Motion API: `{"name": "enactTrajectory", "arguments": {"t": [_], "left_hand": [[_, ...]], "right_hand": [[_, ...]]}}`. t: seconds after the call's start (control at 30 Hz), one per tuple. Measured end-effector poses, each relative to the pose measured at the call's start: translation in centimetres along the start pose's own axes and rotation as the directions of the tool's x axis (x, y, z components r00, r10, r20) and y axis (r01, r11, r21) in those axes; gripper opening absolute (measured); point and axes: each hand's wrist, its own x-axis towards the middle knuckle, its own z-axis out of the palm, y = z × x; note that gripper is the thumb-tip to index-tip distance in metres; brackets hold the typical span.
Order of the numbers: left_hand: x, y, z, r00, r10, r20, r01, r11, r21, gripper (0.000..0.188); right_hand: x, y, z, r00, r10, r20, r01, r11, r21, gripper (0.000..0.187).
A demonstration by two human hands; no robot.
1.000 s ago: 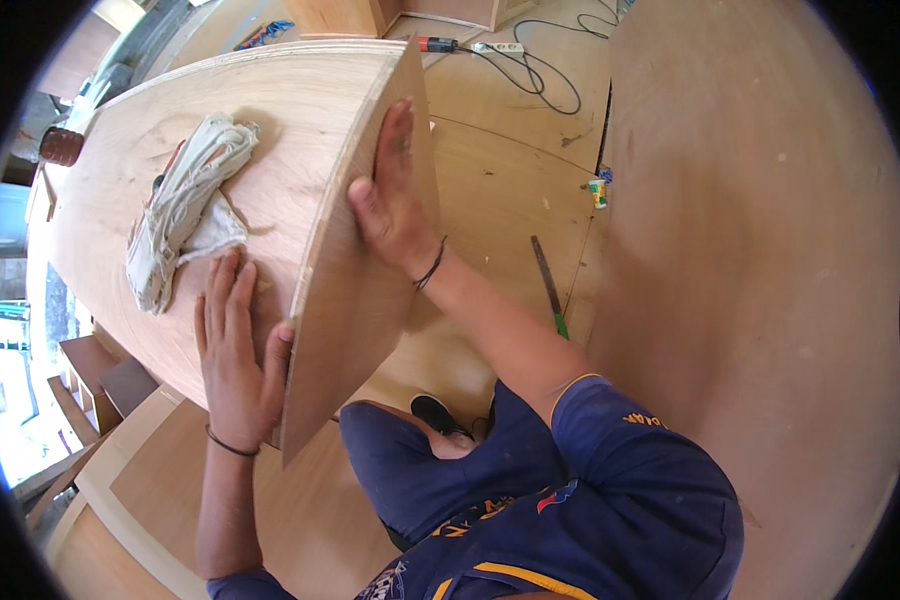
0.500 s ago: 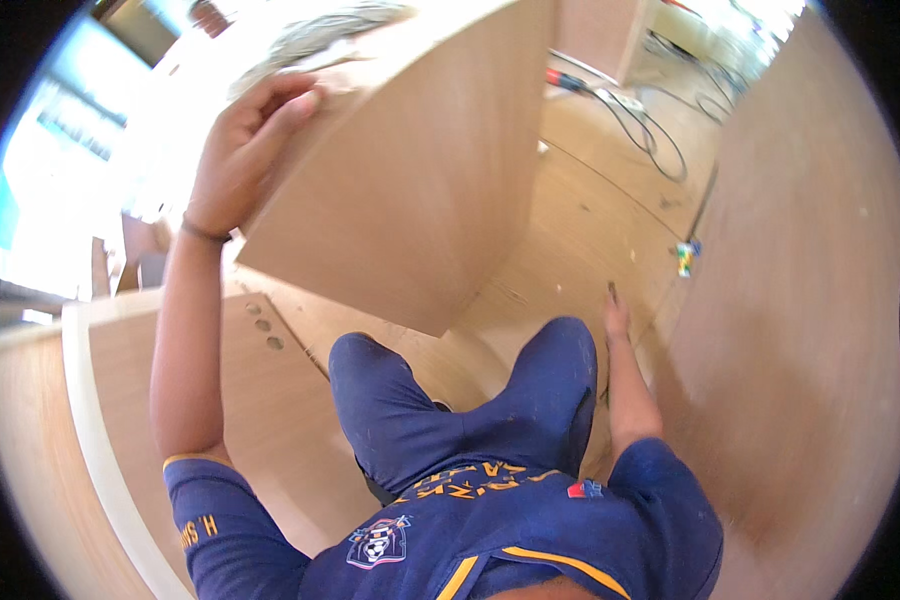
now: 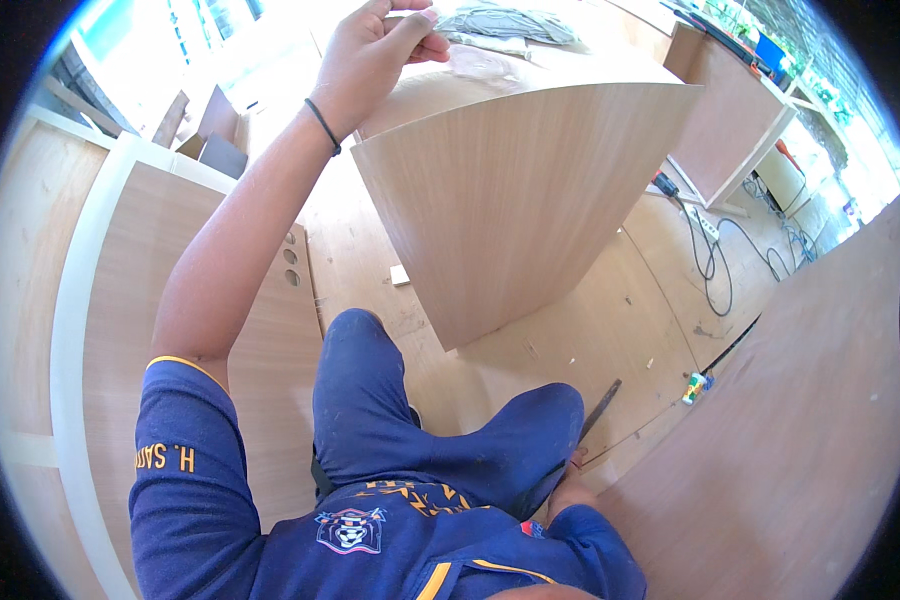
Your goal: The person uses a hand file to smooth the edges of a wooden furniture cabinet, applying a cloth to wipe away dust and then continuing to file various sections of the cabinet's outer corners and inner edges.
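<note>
Left grip [image 3: 378,50] is hanging slack over box [image 3: 530,190]; right grip [image 3: 572,482], can't tell; shifting, I'm risking knee [image 3: 550,412] against blade [image 3: 600,408].

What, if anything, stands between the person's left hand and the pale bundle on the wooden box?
Nothing visible: the left hand is close beside the left end of the pale bundle, over the wooden box; whether they touch is unclear.

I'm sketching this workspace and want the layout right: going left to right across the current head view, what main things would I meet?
Panel with three holes → left hand → pale stringy bundle → dark blade → small yellow-and-green container.
</note>
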Motion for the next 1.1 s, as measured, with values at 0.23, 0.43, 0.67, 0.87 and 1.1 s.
{"name": "enactTrajectory", "arguments": {"t": [0.23,0.43,0.67,0.87,1.1], "left_hand": [[1.0,-1.2,1.1,0.989,-0.105,0.105,0.095,0.99,0.101,0.034],[0.7,0.0,1.2,0.956,-0.164,0.242,0.077,0.94,0.333,0.034],[0.9,-1.8,1.0,0.972,-0.029,0.233,-0.04,0.958,0.285,0.049],[0.4,-0.6,1.0,0.996,0.082,0.039,-0.088,0.975,0.204,0.037],[-8.1,-2.6,-2.4,0.866,0.452,0.213,-0.498,0.817,0.291,0.026]], "right_hand": [[4.7,-3.4,-4.4,0.855,-0.172,0.49,-0.221,0.733,0.643,0.036],[-2.0,-13.0,-19.7,0.912,-0.391,-0.121,0.32,0.498,0.806,0.011],[-20.9,-23.9,-34.0,0.641,-0.722,-0.26,0.357,-0.02,0.934,0.024],[-28.5,-23.8,-36.7,0.425,-0.84,-0.338,0.483,-0.106,0.869,0.03],[-31.8,-21.9,-37.2,0.335,-0.89,-0.309,0.643,-0.024,0.766,0.03]]}}
